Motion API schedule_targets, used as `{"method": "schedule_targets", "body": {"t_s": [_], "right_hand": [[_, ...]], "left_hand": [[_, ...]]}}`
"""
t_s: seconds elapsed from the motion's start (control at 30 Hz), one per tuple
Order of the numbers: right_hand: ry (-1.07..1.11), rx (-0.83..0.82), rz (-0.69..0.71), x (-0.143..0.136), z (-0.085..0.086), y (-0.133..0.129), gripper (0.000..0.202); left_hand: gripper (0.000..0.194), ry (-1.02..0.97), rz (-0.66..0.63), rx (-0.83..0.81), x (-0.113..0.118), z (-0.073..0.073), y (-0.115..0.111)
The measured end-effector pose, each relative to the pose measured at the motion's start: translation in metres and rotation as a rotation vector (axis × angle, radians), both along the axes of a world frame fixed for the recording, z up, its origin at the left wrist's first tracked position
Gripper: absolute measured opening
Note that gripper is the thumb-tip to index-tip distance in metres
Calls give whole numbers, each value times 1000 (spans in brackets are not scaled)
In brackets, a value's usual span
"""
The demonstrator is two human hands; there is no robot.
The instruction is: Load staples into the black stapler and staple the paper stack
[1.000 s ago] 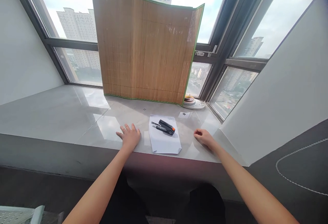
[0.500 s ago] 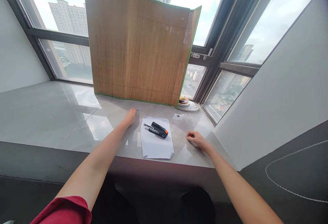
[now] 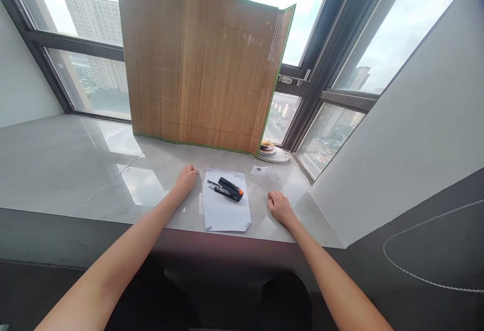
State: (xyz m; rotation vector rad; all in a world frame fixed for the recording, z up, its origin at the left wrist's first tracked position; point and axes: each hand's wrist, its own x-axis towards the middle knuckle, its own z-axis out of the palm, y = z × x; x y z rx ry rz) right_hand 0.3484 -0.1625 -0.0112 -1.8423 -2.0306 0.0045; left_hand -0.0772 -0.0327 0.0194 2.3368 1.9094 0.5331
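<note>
A black stapler with an orange end lies on a stack of white paper, its arms spread apart. To the left of the paper, my left hand is closed just above or on the sill. A tiny dark bit shows at its fingertips, too small to name. On the right side my right hand rests on the sill with its fingers curled in, apart from the paper, and nothing shows in it. Behind the paper, a small white slip with dark marks or pieces lies between the two hands.
The glossy grey sill ends in a front edge near my forearms. A bamboo mat with green edging stands against the window. Stacked plates sit by its lower right corner. A white cord hangs at right.
My left hand has drawn back toward me, and the small grey piece beside its fingers no longer shows on the sill. My right hand has turned palm down and shifted slightly left. The view moved slightly.
</note>
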Motion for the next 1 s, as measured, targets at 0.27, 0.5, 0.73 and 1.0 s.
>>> {"method": "schedule_targets", "body": {"t_s": [0.27, 0.5, 0.73, 1.0], "right_hand": [[1, 16, 4, 2, -2, 1, 18], [24, -2, 19, 6, -2, 3, 16], [41, 26, 30, 4, 0, 0, 15], [241, 88, -7, -9, 11, 2, 10]], "left_hand": [[22, -136, 57, 119, 2, 2, -26], [33, -582, -129, 161, 33, -3, -27], [40, -590, -327, 246, 36, -20, -17], [25, -615, -442, 219, 32, -25, -12]]}}
